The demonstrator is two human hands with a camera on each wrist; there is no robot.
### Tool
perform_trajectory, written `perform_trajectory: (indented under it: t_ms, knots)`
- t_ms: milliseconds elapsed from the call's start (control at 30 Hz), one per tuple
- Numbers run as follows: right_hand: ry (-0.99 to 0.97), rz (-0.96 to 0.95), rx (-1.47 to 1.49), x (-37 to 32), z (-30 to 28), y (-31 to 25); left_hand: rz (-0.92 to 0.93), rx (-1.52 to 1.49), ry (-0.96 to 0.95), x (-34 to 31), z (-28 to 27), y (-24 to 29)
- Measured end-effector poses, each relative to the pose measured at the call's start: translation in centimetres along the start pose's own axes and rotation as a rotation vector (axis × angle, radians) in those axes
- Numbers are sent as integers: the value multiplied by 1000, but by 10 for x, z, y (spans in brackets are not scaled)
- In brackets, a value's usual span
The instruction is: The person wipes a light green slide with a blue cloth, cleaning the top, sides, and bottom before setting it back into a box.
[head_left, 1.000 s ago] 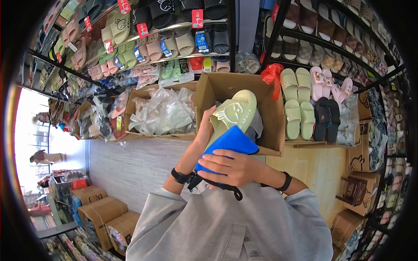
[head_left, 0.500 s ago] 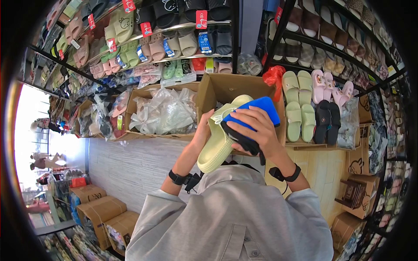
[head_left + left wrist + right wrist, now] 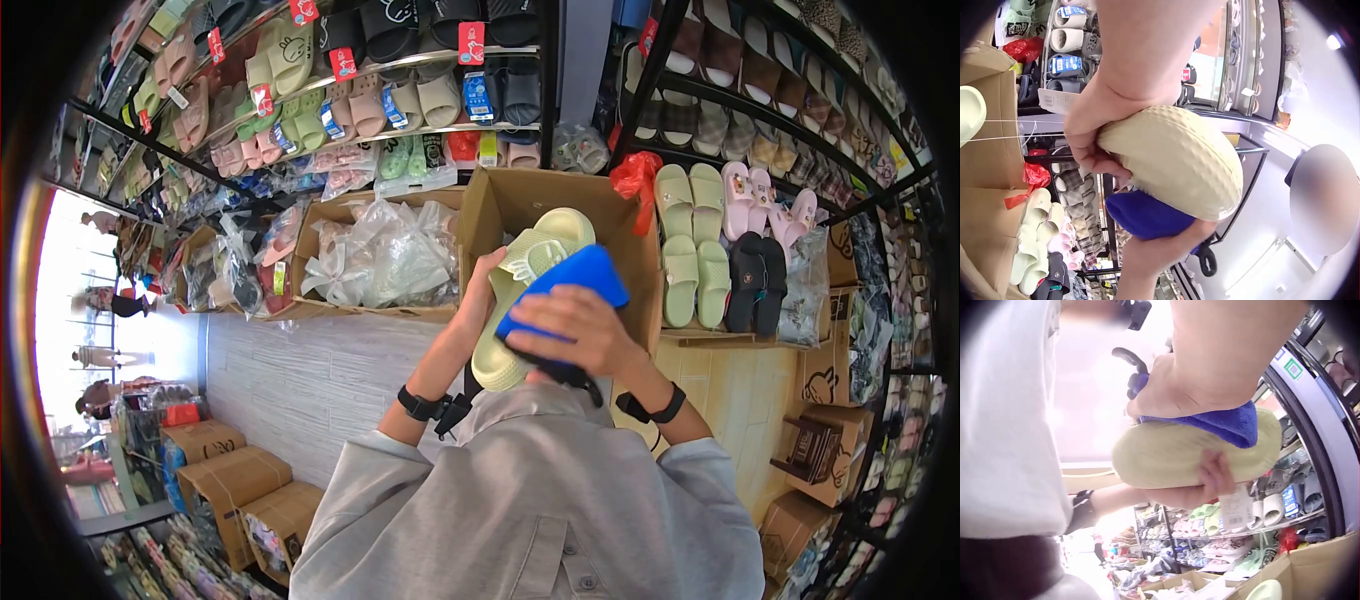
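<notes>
A pale green slide slipper (image 3: 497, 352) with a white rabbit-like design on its strap is held over the open cardboard box. My left hand (image 3: 481, 298) grips it by the side; the left wrist view shows the fingers curled round the dimpled edge of the sole (image 3: 1179, 159). In my right hand (image 3: 583, 335) is a fuzzy blue cleaning pad (image 3: 592, 270) with a black strap. The right wrist view has the pad (image 3: 1232, 425) lying against the slipper. A white tag (image 3: 1235, 511) hangs beside the slipper, and thin strings run toward another pale green slipper (image 3: 969, 112).
The brown box (image 3: 645, 310) stands in front of me. Left of it, another carton holds plastic-wrapped goods (image 3: 385, 250). Several pale green (image 3: 680, 285), pink and black slides (image 3: 755, 280) are set out to the right. Shelves of slippers (image 3: 435, 100) rise behind; more cartons (image 3: 235, 475) sit on the floor.
The blue pad moved up and right across the slipper, then back down toward its middle. The slipper tipped heel-down, then its strap design came into view again. Both hands keep their hold.
</notes>
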State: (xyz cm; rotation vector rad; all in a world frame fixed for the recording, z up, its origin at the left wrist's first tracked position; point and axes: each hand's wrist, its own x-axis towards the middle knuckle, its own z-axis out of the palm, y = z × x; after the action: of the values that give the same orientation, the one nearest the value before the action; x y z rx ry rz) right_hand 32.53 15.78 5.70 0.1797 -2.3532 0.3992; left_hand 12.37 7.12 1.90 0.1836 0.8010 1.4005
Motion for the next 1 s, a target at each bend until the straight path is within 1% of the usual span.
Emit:
perform_trajectory:
  t_ms: [33, 133, 200, 267, 333, 467, 533, 600, 700, 767, 833, 900, 933, 1000]
  knots:
    - [51, 47, -12, -4, -3, 10, 1, -4, -25, -1, -3, -1]
    - [229, 227, -44, -16, -1, 44, 24, 88, 4, -10, -2, -4]
    - [307, 368, 38, -16, -6, 52, 64, 124, 5, -12, 3, -5]
    - [256, 349, -21, -16, -6, 48, 69, 166, -10, -14, 3, -4]
    - [215, 306, -108, -11, -8, 32, 39, 139, -1, -17, 6, -3]
    - [147, 157, -105, -9, 5, -1, -40, 80, -17, -19, 10, -2]
    - [76, 76, -131, -10, 9, -14, 7, 130, -29, -12, 1, -6]
    - [57, 13, -134, -11, 11, -19, 24, 159, -43, -10, -4, -8]
    - [6, 13, -93, -16, 0, -4, 87, 194, -59, -16, -2, -7]
    - [100, 72, -87, -19, -3, 8, 143, 195, -66, -16, -6, -11]
    - [187, 162, -108, -16, -8, 18, 243, 313, -123, -18, -3, -9]
    - [205, 286, -124, -12, -13, 24, 336, 492, -178, -23, 7, -3]
    - [224, 336, -119, -10, -13, 25, 355, 524, -175, -22, 5, -3]
    - [206, 328, -170, -4, -13, 14, 393, 590, -169, -19, -1, -5]
